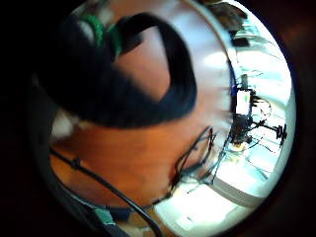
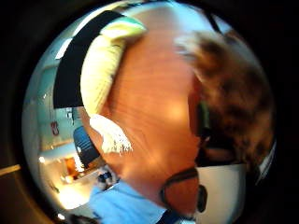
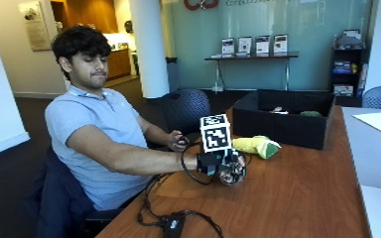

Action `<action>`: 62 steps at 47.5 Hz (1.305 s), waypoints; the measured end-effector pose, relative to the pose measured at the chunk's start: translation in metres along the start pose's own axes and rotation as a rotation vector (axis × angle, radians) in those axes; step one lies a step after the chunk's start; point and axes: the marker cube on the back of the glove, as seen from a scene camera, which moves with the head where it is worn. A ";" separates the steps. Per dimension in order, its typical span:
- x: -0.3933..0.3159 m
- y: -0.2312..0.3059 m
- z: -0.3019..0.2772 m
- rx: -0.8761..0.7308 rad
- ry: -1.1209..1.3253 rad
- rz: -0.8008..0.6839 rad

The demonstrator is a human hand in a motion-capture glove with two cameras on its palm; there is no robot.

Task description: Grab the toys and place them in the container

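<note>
Wooden table (image 3: pixel 296 193) runs from the seated person toward a black container (image 3: pixel 284 119) standing at its far end. From the outside view, the gloved right hand (image 3: pixel 222 163) sits low over the tabletop with its fingers curled around a small mottled brown toy (image 3: pixel 231 173) — the toy looks to be at or just above the wood, though I cannot tell whether it touches. Just beyond the hand, between it and the container, a yellow plush toy (image 3: pixel 251 145) with a green end lies on its side on the table, near the container's front wall but apart from it. Inside the container, 2 items show over the rim: a green one (image 3: pixel 311 114) and a pale one (image 3: pixel 278 110), too small to make out.

In the thumb-side palm view the fuzzy brown toy (image 2: pixel 231 88) fills one side, close to the palm, with the yellow plush (image 2: pixel 100 70) lying on the wood across from it. The little-finger-side palm view is mostly covered by the black glove — a bit of green shows beside it over the wood, blurred.

The person's bare hand (image 3: pixel 176 141) rests near the table's edge, by their body.
</note>
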 end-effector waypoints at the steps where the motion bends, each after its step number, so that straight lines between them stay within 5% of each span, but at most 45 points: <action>1: 0.000 -0.001 -0.001 0.025 0.000 -0.004; 13: 0.004 -0.026 -0.046 0.057 -0.134 0.049; 35: -0.073 -0.110 -0.231 0.228 -0.197 0.049; 46: -0.184 -0.160 -0.280 0.261 -0.121 -0.073; 62: -0.366 -0.217 -0.257 0.156 -0.114 -0.323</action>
